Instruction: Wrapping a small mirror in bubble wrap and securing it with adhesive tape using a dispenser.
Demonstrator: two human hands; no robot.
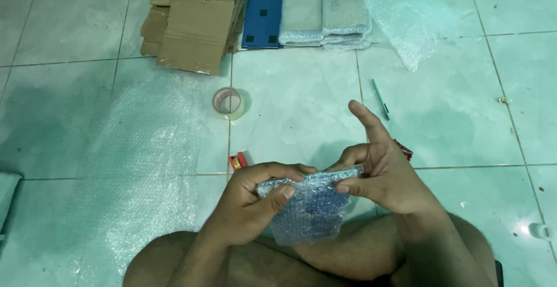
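Lying flat at nine o'clock, a bubble wrap sheet (145, 165) is being left on the floor tiles (464, 130). At the centre, a bubble-wrapped flat item (310, 208) is being gripped by the left hand (252, 203), closed over its top left corner. Its right edge is being pinched by the right hand (386, 174), the index finger pointing toward twelve o'clock. A tape roll (228, 103) is lying at eleven o'clock.

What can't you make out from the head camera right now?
- Item inside the bubble-wrapped parcel: hidden by wrap and both hands, left hand, right hand.
- Small red object: too small to identify.
- Cardboard stack: cut off by top edge.
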